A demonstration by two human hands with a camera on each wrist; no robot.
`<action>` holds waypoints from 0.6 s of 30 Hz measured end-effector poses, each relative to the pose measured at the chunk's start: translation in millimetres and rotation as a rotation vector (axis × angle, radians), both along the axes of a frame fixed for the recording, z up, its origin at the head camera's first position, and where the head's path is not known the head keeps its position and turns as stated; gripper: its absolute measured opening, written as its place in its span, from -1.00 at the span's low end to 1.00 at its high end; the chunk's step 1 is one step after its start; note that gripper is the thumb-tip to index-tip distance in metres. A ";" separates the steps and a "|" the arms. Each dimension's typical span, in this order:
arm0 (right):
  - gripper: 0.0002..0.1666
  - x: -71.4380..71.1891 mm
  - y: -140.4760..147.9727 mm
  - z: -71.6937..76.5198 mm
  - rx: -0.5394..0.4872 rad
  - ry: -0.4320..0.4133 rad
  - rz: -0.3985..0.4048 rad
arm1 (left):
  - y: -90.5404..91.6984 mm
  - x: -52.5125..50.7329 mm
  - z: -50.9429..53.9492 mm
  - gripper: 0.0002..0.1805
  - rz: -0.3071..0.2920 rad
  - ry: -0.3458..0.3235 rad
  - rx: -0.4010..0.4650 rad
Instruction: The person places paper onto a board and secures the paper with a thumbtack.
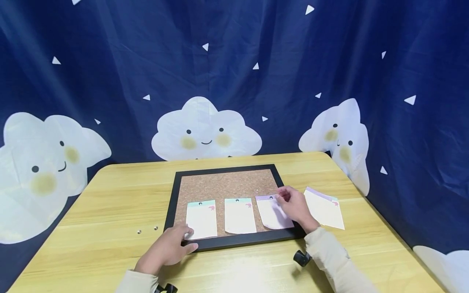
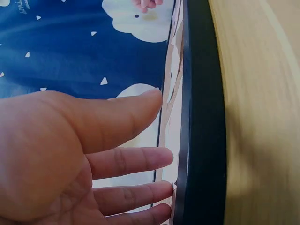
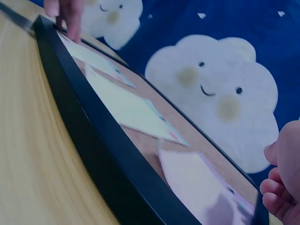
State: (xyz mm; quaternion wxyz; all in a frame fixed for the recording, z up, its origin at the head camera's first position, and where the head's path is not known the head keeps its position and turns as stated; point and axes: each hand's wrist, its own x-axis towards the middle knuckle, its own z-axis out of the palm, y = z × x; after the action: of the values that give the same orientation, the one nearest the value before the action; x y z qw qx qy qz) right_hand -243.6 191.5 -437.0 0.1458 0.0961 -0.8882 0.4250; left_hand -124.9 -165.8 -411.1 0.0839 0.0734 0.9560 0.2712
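On the worktop (image 1: 110,195), just left of the cork board (image 1: 220,183), lie a silver pin (image 1: 139,232) and a second pin (image 1: 155,228), near each other but apart. The left hand (image 1: 170,246) rests at the board's near left corner, fingers straight and spread, its thumb by the near stretch of the black frame (image 1: 238,241) and its fingertips at the edge of the first sheet (image 1: 201,221). That sheet has a teal top band with a pin head in it and lies at the board's near left. Next, at the board's near middle, is a second sheet (image 1: 239,217), also teal-banded with a pin head at its top. At the board's near right lies a third sheet (image 1: 275,215), purple-banded, with a pin head in its band. The right hand (image 1: 294,205) is at that sheet's upper right, fingers bent; whether they hold anything small, I cannot tell. Beyond the board's right side, a loose sheet (image 1: 327,211) with a purple band lies tilted on the worktop.
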 end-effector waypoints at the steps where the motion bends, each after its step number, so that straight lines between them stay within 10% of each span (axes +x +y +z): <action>1: -0.81 -0.6 4.2 -0.1 0.004 -0.004 -0.014 | 0.0 1.1 -0.2 -0.60 -0.002 0.004 0.002; 18: -0.39 -1.0 75.5 -0.1 0.245 -0.135 -0.264 | 1.0 18.7 -1.6 -0.52 0.002 -0.005 -0.004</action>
State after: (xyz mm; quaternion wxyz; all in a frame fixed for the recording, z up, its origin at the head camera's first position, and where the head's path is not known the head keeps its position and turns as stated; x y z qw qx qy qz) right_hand -244.6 267.0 -437.0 0.1274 -0.0330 -0.9460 0.2964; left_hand -106.2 -164.8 -412.7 0.0861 0.0718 0.9564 0.2695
